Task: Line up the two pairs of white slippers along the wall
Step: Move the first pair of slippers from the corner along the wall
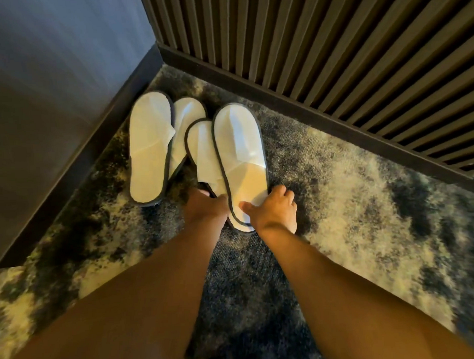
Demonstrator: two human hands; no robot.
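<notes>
In the carpet's far-left corner the four slippers point(196, 151) overlap, the right hand point(272, 209) gripping the rightmost slipper point(240, 163) by its heel, the left hand point(204, 205) closed on its neighbour point(202, 151), probably to separate them.

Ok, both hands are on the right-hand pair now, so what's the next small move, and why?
Probably slide the rightmost slipper a little to the right, off its partner. The right hand grips its heel and the left hand is at the partner's heel, yet the two overlap. The left pair, the leftmost slipper and its neighbour, overlaps too, so nothing is in a neat row yet.
</notes>
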